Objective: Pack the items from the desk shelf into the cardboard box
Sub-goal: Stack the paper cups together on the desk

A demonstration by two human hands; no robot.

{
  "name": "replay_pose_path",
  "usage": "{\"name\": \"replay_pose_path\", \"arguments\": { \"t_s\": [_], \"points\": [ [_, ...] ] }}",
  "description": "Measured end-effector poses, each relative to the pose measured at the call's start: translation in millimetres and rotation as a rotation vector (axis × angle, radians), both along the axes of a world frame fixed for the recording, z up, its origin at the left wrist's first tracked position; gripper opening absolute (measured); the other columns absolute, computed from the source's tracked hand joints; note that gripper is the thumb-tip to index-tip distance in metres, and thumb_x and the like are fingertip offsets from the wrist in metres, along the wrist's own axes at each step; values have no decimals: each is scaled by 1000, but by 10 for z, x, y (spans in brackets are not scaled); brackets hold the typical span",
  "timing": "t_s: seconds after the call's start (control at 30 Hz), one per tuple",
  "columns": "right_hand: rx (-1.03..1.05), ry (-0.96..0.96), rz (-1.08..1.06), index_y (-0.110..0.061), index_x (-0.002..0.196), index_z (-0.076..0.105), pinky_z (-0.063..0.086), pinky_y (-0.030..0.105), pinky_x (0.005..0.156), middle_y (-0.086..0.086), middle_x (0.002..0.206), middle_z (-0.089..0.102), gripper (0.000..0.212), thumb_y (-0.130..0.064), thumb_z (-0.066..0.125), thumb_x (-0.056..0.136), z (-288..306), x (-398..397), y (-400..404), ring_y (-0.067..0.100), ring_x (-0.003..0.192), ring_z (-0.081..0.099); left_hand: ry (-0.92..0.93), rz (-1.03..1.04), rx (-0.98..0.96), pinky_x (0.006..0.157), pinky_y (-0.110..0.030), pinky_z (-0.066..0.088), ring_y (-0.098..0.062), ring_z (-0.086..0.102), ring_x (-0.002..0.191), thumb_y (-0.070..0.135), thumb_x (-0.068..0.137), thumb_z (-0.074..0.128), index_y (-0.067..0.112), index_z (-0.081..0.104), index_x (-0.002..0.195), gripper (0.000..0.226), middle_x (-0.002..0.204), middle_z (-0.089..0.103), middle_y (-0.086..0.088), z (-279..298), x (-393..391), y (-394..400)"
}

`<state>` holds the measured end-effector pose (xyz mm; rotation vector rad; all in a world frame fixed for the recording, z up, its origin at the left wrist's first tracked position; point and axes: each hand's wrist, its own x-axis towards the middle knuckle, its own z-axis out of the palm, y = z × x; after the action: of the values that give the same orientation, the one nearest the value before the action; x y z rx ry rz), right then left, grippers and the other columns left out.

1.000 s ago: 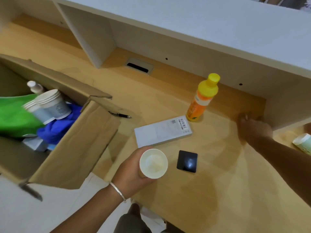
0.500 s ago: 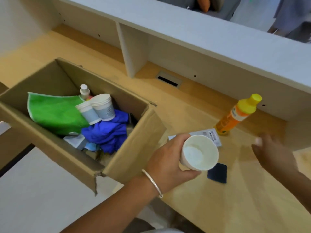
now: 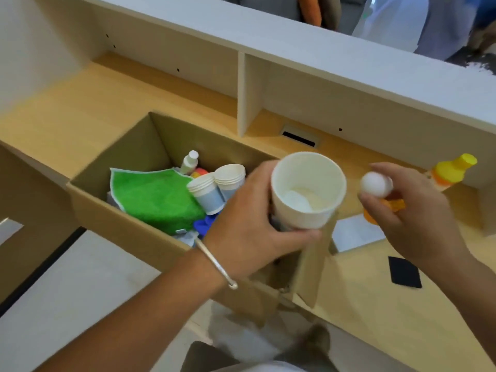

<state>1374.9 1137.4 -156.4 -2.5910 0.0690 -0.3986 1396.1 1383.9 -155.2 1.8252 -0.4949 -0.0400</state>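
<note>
while a green cloth (image 3: 155, 197), two stacks of white paper cups (image 3: 217, 187), a blue item and a small white-capped bottle (image 3: 189, 161) already lie in the open cardboard box (image 3: 112, 210), packing looks roughly half done: an orange bottle with a yellow cap (image 3: 453, 170), a flat white box (image 3: 357, 233) and a black square pad (image 3: 405, 272) remain on the wooden desk (image 3: 375, 304). the left hand (image 3: 249, 224) grips a single white paper cup (image 3: 307, 190) above the box's right end. the right hand (image 3: 410, 208) pinches a small white-capped orange bottle (image 3: 378, 191) just beside it.

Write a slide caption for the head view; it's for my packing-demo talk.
Left hand carries a paper cup over the cardboard box; right hand holds a small white-capped bottle.
</note>
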Motion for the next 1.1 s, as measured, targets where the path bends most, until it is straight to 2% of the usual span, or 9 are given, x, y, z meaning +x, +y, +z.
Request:
{"name": "replay_pose_path", "arguments": {
  "t_s": [0.1, 0.2, 0.27, 0.43, 0.6, 0.7, 0.87, 1.03, 1.1],
  "points": [
    [41, 17, 79, -24, 129, 53, 36, 11, 72, -11, 110, 52, 46, -33, 65, 85, 31, 127, 400, 5, 85, 52, -15, 23, 44, 91, -18, 45, -3, 54, 113, 28, 58, 88, 27, 45, 124, 80, 118, 57, 12, -24, 240, 384],
    [65, 21, 123, -26, 130, 52, 40, 20, 77, -11, 113, 54, 46, -35, 64, 86, -9, 331, 661, 5, 92, 53, -24, 114, 94, 84, -9, 43, 7, 54, 106, 41, 53, 80, 37, 43, 118, 75, 113, 55, 23, -2, 498, 673],
    [74, 37, 154, -28, 130, 52, 39, 23, 80, -13, 115, 54, 47, -37, 64, 86, -55, 472, 780, 4, 95, 51, -16, 209, 96, 82, -9, 45, 9, 53, 106, 46, 48, 80, 42, 43, 115, 76, 113, 55, 24, 41, 668, 842],
    [40, 140, 243, -35, 128, 49, 45, 31, 79, -14, 114, 53, 43, -40, 63, 87, -121, 707, 996, 11, 98, 54, 14, 402, 153, 84, -7, 44, 14, 52, 105, 49, 41, 81, 29, 46, 120, 88, 113, 57, 21, -9, 1077, 1239],
    [-115, 325, 294, -40, 132, 41, 50, 38, 80, -15, 126, 50, 47, -49, 56, 88, -168, 740, 1199, 16, 100, 59, 164, 324, 227, 84, -23, 48, 0, 57, 104, 50, 37, 82, 23, 51, 118, 91, 112, 61, 8, -369, 1332, 1517],
    [-185, 429, 278, -43, 128, 40, 50, 36, 81, -17, 122, 50, 44, -52, 55, 87, -225, 674, 1271, 14, 99, 60, 221, 212, 240, 80, -19, 44, -5, 56, 105, 52, 35, 81, 24, 49, 117, 92, 113, 60, 7, -561, 1458, 1594],
    [-327, 625, 274, -39, 120, 44, 46, 34, 80, -15, 115, 53, 41, -52, 56, 84, -300, 475, 1487, 14, 101, 57, 274, -49, 198, 71, -2, 41, 17, 53, 94, 49, 33, 81, 24, 46, 117, 94, 109, 57, 13, -675, 1658, 1560],
    [-382, 745, 187, -37, 119, 46, 45, 33, 80, -11, 112, 54, 37, -49, 56, 85, -379, 276, 1701, 15, 101, 57, 355, -257, 181, 71, -8, 46, 15, 55, 94, 39, 39, 87, 23, 44, 119, 92, 111, 57, 12, -758, 1820, 1507],
    [-386, 782, 166, -39, 124, 45, 44, 30, 78, -11, 115, 52, 39, -48, 55, 87, -409, 216, 1760, 15, 102, 56, 385, -274, 215, 73, -13, 48, 6, 56, 98, 28, 53, 91, 20, 43, 122, 85, 112, 57, 11, -751, 1852, 1503]
  ]
}}
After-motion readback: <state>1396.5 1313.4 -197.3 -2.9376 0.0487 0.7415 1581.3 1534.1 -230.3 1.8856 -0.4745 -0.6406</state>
